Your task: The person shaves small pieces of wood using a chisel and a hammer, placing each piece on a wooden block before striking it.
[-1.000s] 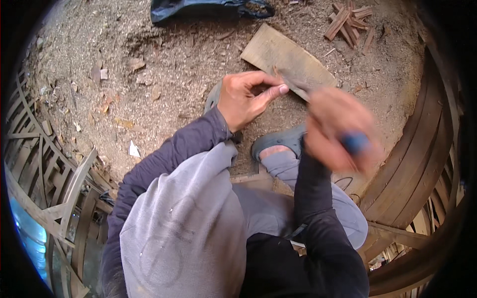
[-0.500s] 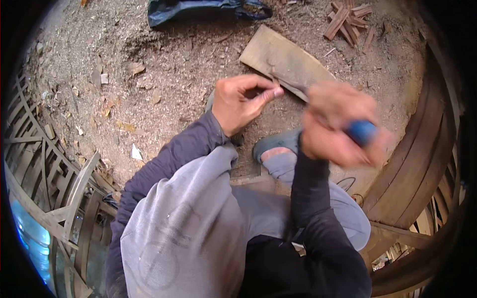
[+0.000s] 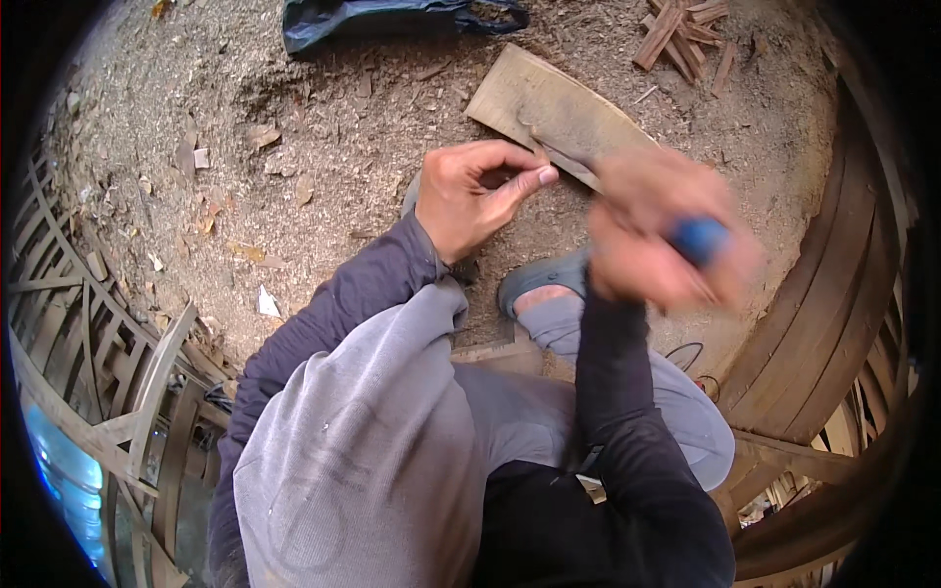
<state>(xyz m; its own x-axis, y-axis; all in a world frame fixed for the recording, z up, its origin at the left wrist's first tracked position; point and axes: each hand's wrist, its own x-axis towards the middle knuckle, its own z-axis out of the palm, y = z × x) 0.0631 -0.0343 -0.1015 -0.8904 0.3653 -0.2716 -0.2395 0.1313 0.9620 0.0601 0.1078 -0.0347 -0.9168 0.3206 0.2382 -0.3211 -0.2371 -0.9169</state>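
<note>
A flat, pale wooden board (image 3: pixel 549 95) lies on the ground in front of me, tilted down to the right. At its near edge my left hand (image 3: pixel 473 193) is closed in a pinch, thumb against forefinger; a small brown sliver seems to show at the fingertips, too small to name. My right hand (image 3: pixel 657 230), smeared by motion, is wrapped round a blue-handled tool (image 3: pixel 698 240) at the board's right end. A thin dark part of that tool appears to reach toward the left fingertips, but its kind is unclear.
Cut reddish-brown wood sticks (image 3: pixel 676 39) are heaped at the far right. A dark plastic bag (image 3: pixel 377 22) lies at the far edge. Curved wooden pieces stand on the left (image 3: pixel 157 392) and right (image 3: pixel 823 314). Wood shavings cover the ground round my sandalled foot (image 3: pixel 539 284).
My right hand and the blue-handled tool have shifted slightly up and left. My left hand keeps its pinch in nearly the same place. The whole view has drifted a little.
</note>
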